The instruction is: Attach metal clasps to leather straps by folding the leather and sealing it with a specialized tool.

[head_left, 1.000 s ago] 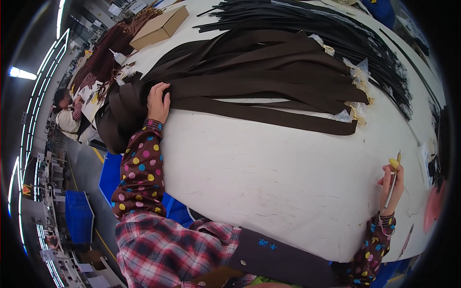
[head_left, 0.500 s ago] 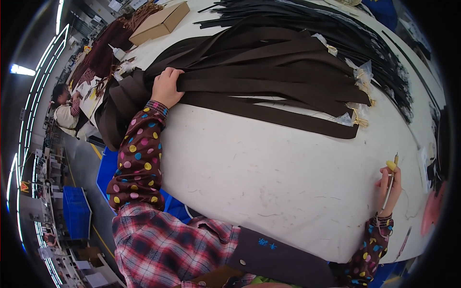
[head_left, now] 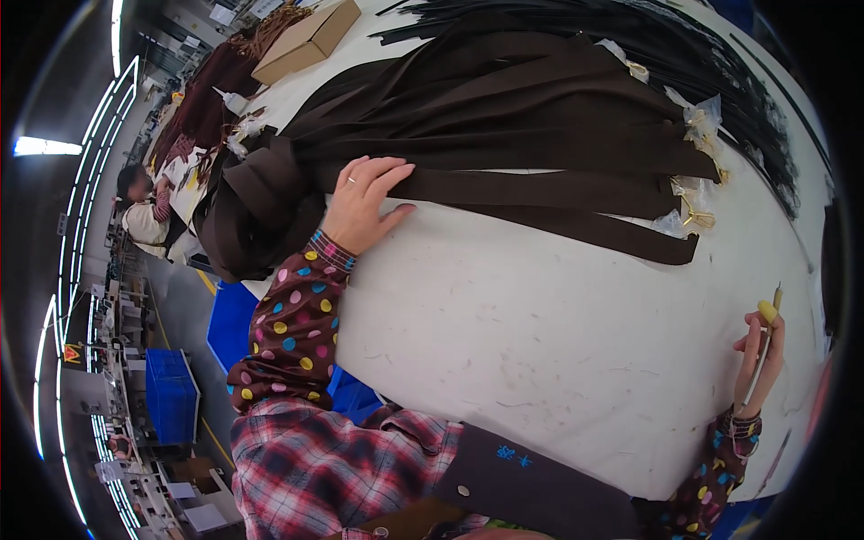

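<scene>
Long dark brown straps [head_left: 504, 135] fan out over a white-covered table [head_left: 504, 324]. Their left ends curl into a loose coil [head_left: 261, 198], while small clear bags with yellowish fittings [head_left: 697, 211] hang at the right ends. My left hand [head_left: 364, 207] lies on the nearer straps beside the coil, its fingers stretched out and the thumb apart. Off to the right, away from the straps, my right hand [head_left: 760, 364] grips a slim pen-like metal tool [head_left: 761, 364], tip upward. A yellow cover [head_left: 768, 311] sits on one fingertip of that hand.
Black strips [head_left: 612, 54] are heaped along the table's far side. A cardboard box [head_left: 306, 40], a white bottle [head_left: 232, 99] and reddish-brown strips [head_left: 202, 112] lie far left. Blue bins [head_left: 171, 396] stand on the floor. Another person [head_left: 148, 211] works beyond the table's left end.
My left hand has slid right and nearer along the straps, its fingers now more spread. The nearer straps lie closer together. My right hand keeps its hold on the tool. The view has shifted slightly.
</scene>
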Demonstrator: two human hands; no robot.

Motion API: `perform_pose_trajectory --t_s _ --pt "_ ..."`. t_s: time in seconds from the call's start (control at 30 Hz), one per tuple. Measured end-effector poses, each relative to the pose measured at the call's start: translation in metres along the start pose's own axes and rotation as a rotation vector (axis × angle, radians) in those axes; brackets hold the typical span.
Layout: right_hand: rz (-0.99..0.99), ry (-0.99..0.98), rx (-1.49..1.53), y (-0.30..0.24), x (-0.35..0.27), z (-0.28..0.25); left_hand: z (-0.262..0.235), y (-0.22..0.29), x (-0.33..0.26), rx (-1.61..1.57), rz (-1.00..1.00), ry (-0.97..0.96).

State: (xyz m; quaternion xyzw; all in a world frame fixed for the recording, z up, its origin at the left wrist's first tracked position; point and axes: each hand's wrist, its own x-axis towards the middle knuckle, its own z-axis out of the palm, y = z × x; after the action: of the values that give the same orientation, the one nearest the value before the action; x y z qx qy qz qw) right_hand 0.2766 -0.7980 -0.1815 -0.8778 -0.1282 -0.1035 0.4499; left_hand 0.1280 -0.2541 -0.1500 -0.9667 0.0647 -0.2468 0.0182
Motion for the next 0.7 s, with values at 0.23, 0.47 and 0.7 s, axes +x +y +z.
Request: perform_pose_trajectory --t_s 0.23,0.47,0.7 --pt "-0.037 0.010 -0.034 -0.012 -0.002 0.001 -0.016 -0.018 -0.030 -0.011 -0.084 -0.273" --pt "-0.002 -0.016 0.035 -0.028 0.000 0.004 0.015 0.047 0.038 -0.014 -0.048 -0.239" --pt "-0.034 0.036 0.040 -0.040 0.003 0.007 0.049 0.157 0.123 -0.467 0.055 -0.440"
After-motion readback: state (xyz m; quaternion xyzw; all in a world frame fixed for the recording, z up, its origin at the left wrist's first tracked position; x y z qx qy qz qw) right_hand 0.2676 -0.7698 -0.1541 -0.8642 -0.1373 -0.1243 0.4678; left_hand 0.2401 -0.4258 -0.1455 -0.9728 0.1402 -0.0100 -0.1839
